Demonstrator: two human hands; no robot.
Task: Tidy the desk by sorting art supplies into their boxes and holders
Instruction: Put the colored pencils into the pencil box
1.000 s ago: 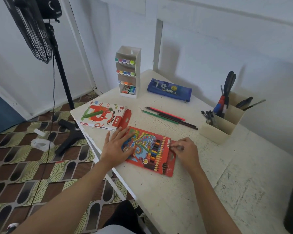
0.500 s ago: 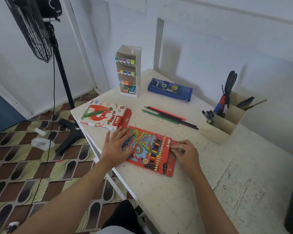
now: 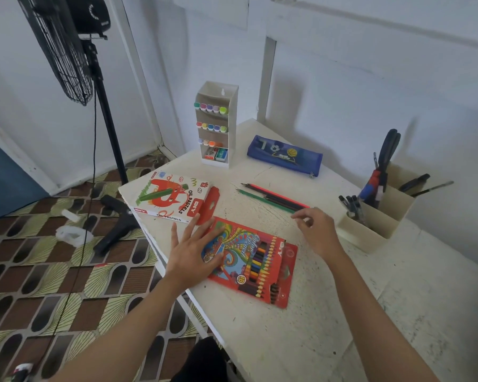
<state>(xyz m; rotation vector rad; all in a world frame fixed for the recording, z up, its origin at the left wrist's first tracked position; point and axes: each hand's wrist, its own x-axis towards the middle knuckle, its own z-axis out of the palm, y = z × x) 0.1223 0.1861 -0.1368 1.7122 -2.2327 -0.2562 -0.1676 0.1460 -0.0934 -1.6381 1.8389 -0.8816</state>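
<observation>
Loose pencils (image 3: 271,198): 12 o'clock of pencil box (image 3: 260,260); light, stiff, likely to roll; pinch mid-shaft.
Left hand (image 3: 189,249): spread flat, pressing box.
Right hand (image 3: 316,230): loosely curled, empty, beside pencils.

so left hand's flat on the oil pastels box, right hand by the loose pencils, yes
No: the head view shows the left hand flat on the coloured pencil box, not the oil pastels box; right hand is by the loose pencils.
</observation>
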